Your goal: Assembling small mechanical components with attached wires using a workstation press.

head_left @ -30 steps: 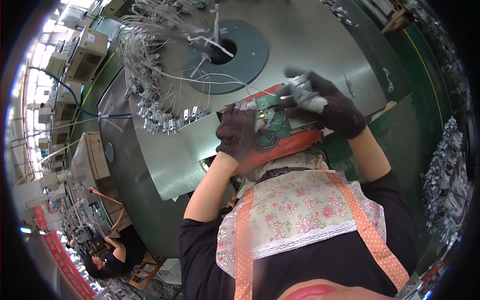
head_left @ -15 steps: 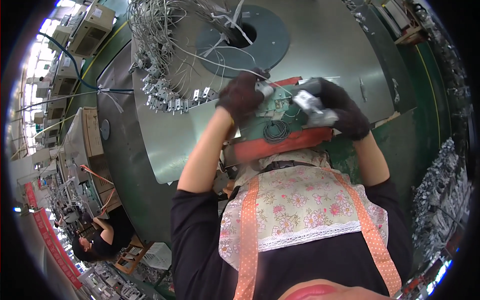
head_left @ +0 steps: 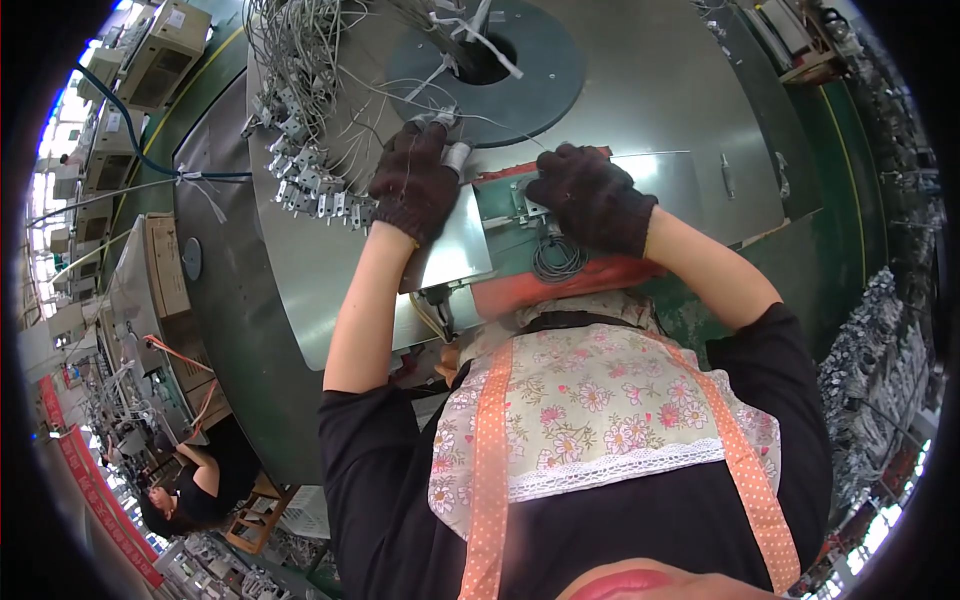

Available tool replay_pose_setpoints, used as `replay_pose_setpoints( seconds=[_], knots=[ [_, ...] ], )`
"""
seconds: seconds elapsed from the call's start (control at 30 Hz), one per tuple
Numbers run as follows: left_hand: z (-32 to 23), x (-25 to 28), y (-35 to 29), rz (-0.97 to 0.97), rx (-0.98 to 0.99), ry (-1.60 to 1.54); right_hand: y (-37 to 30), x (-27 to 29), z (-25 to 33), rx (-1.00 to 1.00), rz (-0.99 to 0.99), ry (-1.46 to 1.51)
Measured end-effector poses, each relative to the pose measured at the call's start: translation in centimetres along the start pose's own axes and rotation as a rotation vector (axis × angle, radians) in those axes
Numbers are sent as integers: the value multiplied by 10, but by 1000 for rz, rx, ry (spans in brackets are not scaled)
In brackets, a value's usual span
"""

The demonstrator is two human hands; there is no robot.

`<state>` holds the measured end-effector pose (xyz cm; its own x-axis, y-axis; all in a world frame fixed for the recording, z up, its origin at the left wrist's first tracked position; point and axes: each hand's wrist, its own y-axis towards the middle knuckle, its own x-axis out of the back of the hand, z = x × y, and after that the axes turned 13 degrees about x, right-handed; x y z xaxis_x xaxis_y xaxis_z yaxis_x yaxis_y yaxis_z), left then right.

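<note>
My left hand (head_left: pixel 412 185), in a dark knitted glove, is at the left of the work spot with its fingers bent. A small silver metal bracket (head_left: pixel 440 118) shows at its fingertips, and grey material covers the thumb tip. My right hand (head_left: pixel 598 200), gloved alike, curls over a small metal part (head_left: pixel 526 202) on the green work surface (head_left: pixel 512 252); its thumb is hidden. Just below that hand lies a coil of dark grey cable (head_left: pixel 560 259). Red padding (head_left: pixel 535 288) runs along the near edge.
Many wired metal brackets (head_left: pixel 300 180) lie in an arc on the metal table (head_left: pixel 325 285) at left. Beyond my hands stands a round grey disc (head_left: pixel 545 75) with a bundle of cables at its hole. A person (head_left: pixel 205 480) sits at far left.
My left hand has moved left, away from the middle. My right hand has moved left onto the work spot; the silver piece seen in it before no longer shows there.
</note>
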<state>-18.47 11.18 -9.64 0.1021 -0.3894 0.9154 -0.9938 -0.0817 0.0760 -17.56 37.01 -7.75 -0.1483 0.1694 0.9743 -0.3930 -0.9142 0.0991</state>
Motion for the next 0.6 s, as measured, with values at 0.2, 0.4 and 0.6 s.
replay_pose_setpoints(
  seconds=[0.2, 0.4, 0.6],
  knots=[
    [-4, -1, -22, -247, -253, 46, -5, -28, 16, -145, -33, -68],
    [-33, -16, -40, -36, -442, 35, -4, -37, 25, -163, -155, 1],
    [-48, -85, -57, -22, -334, 171, -12, -7, 22, 6, -98, 132]
  ],
)
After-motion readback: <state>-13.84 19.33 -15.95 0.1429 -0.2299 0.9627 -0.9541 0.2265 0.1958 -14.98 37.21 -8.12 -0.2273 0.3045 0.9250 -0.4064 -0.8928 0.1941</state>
